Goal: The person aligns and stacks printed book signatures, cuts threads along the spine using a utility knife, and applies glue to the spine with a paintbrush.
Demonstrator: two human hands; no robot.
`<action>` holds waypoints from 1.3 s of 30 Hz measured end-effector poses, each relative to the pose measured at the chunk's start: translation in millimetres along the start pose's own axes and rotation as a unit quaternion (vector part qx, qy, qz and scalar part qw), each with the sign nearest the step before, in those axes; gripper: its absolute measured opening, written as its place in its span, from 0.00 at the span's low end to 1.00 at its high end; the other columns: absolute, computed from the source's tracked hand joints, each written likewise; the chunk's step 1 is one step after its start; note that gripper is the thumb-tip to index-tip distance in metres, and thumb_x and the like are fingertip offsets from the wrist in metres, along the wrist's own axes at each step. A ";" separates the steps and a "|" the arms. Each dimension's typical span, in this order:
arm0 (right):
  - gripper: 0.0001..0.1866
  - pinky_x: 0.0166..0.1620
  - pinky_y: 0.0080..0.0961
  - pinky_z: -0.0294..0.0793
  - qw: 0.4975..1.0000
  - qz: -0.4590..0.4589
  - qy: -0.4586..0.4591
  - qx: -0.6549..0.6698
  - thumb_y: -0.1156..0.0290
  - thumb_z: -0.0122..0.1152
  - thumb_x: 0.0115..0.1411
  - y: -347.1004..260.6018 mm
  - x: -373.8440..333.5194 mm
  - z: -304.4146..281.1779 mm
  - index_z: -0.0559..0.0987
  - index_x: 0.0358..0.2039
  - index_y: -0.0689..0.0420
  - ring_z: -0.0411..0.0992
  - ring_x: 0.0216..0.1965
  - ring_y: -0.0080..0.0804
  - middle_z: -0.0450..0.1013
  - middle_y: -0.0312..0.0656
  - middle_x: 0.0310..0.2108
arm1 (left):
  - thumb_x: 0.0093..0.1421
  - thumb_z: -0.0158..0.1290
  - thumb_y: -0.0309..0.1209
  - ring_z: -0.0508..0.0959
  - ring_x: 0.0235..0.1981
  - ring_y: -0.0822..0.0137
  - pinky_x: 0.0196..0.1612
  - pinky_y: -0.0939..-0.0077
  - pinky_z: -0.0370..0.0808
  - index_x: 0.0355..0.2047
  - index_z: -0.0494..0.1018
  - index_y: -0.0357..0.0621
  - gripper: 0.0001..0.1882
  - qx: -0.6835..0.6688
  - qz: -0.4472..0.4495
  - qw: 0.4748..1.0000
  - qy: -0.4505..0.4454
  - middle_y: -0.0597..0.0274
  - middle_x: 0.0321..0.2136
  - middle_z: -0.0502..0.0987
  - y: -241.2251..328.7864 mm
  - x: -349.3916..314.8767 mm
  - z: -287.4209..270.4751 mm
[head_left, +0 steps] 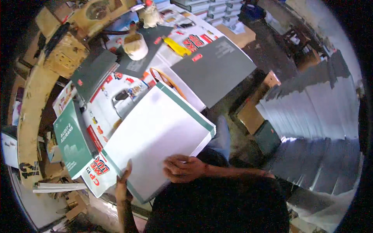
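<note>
A large white panel with green strips along its edges, which looks like the inside of a book cover (pixel 155 128), lies tilted across the near side of the table. White page edges show along its right side. My left hand (pixel 122 184) grips its lower left edge, thumb on top. Against the lower right part of the white surface rests my right hand (pixel 183 168), fingers curled in; whatever they may hold is hidden. A green printed book (pixel 71 140) lies to the left, and a dark grey cover (pixel 217 70) lies beyond on the right.
Grey books (pixel 93 73) and a glue-smeared white pot (pixel 135 46) stand farther back, near a yellow tool (pixel 176 47). A dark-handled tool (pixel 123 96) lies on the printed sheet. Stacked grey covers (pixel 311 105) fill the right; a curved wooden frame (pixel 37 93) bounds the left.
</note>
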State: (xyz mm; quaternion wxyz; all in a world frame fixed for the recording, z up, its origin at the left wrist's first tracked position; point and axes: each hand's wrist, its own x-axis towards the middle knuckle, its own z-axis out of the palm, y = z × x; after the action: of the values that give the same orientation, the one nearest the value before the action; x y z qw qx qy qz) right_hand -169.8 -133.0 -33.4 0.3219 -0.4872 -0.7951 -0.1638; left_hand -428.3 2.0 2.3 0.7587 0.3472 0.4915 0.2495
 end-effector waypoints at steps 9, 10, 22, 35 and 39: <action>0.22 0.42 0.38 0.72 0.727 0.603 0.078 0.319 0.55 0.53 0.63 77.5 -26.2 -69.5 0.72 0.48 0.61 0.72 0.39 0.39 0.74 0.49 0.38 | 0.54 0.57 0.31 0.75 0.50 0.62 0.56 0.71 0.69 0.50 0.71 0.29 0.25 0.153 0.043 0.987 -0.002 0.50 0.46 0.76 26.3 31.2 -57.3; 0.23 0.44 0.37 0.72 0.523 0.672 0.052 0.522 0.55 0.54 0.63 88.4 -53.3 -46.4 0.71 0.49 0.61 0.72 0.41 0.37 0.74 0.48 0.40 | 0.53 0.58 0.31 0.75 0.50 0.62 0.56 0.70 0.69 0.51 0.70 0.28 0.27 0.243 0.040 0.969 -0.009 0.49 0.46 0.77 34.3 35.3 -44.9; 0.51 0.59 0.41 0.64 0.806 0.406 -0.185 0.390 0.53 0.79 0.37 128.5 60.6 -63.5 0.64 0.57 0.65 0.66 0.55 0.45 0.67 0.54 0.53 | 0.45 0.67 0.20 0.80 0.36 0.62 0.36 0.69 0.80 0.49 0.68 0.34 0.30 0.300 0.342 0.889 0.042 0.54 0.39 0.78 75.6 -2.9 -56.1; 0.48 0.60 0.37 0.63 0.852 0.394 -0.143 0.315 0.63 0.80 0.37 165.0 60.5 -16.5 0.65 0.57 0.64 0.66 0.57 0.42 0.70 0.53 0.52 | 0.46 0.66 0.20 0.76 0.40 0.64 0.43 0.73 0.76 0.48 0.68 0.32 0.29 0.207 0.307 0.921 0.125 0.55 0.42 0.74 42.0 57.6 -38.8; 0.47 0.61 0.34 0.60 0.869 0.363 0.041 0.334 0.68 0.78 0.40 132.5 82.5 -26.4 0.62 0.59 0.66 0.64 0.58 0.38 0.65 0.50 0.56 | 0.49 0.64 0.26 0.74 0.42 0.66 0.47 0.72 0.71 0.49 0.68 0.33 0.27 0.172 0.320 0.916 0.172 0.57 0.43 0.73 19.5 60.1 -41.1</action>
State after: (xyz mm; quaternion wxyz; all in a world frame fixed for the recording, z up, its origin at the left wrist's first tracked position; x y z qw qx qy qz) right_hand -70.1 -30.4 34.5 0.5342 -0.5977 -0.5557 0.2203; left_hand -443.3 69.2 -28.3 0.4705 0.5631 0.5119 0.4466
